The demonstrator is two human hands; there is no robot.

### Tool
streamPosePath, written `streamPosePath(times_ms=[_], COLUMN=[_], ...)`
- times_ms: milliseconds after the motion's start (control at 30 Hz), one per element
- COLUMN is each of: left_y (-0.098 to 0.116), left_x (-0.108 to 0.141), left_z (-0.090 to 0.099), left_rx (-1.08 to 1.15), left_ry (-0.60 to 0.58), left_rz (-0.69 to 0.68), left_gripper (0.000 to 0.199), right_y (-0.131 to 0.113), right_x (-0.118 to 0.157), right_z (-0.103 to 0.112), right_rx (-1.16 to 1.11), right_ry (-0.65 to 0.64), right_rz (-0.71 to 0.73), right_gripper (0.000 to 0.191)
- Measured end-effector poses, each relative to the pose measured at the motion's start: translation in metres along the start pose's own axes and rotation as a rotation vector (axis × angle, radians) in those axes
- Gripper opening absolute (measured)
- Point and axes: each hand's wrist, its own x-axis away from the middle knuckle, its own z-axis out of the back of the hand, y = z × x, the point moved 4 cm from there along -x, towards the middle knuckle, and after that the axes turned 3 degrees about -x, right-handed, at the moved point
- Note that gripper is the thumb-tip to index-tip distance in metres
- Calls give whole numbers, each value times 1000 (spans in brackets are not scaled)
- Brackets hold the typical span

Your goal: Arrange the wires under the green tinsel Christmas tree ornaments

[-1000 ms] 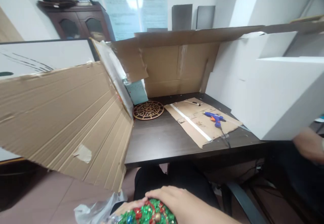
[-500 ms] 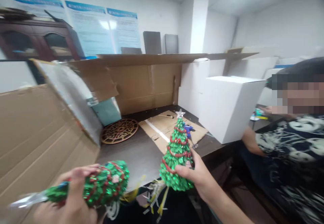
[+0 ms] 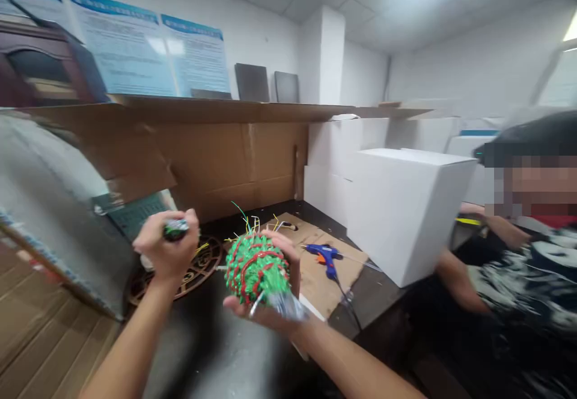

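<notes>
My left hand (image 3: 167, 243) is raised in a fist on the left. Only a small green end of a tinsel Christmas tree (image 3: 175, 229) shows in it, and the rest is hidden behind the hand. In the centre, my right hand (image 3: 288, 267) wraps round a second green Christmas tree (image 3: 255, 267) with red garland. Its blurred silvery tip points back toward me and its base faces away. Thin yellow, white and green strands stick out beyond that base. A blue glue gun (image 3: 327, 255) with an orange trigger lies right of this tree, on a cardboard sheet (image 3: 311, 273).
Behind my left hand a round openwork disc (image 3: 198, 276) lies on the dark table (image 3: 216, 357). A large white box (image 3: 401, 213) stands at the right, a cardboard wall (image 3: 229, 158) at the back. Beside the box sits another person (image 3: 518, 279).
Both hands have moved up and forward over the table. Both trees have turned; the right one now points its tip toward me. The view has shifted right.
</notes>
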Motion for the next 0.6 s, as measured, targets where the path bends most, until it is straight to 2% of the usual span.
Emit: streamPosePath(times_ms=[67, 133, 300, 367, 433, 600], left_y=[-15, -30, -59, -67, -76, -98], left_x=[-4, -2, 20, 29, 37, 56], left_z=[-31, -61, -123, -142, -158, -183], left_rx=[-33, -43, 20, 56, 81, 82], left_ry=[-8, -50, -160, -208, -251, -338], left_rz=[-14, 5, 132, 179, 224, 324], left_gripper=[25, 28, 38, 41, 41, 43], right_y=[13, 29, 67, 80, 94, 124], right_x=[12, 29, 65, 74, 83, 105], right_z=[-17, -29, -48, -55, -61, -63], right_rx=[-124, -183, -272, -265, -238, -217], right_ry=[-56, -188, -559, -668, -728, -752], right_rz=[38, -25, -311, -364, -404, -511], right_gripper=[100, 94, 103, 104, 96, 74])
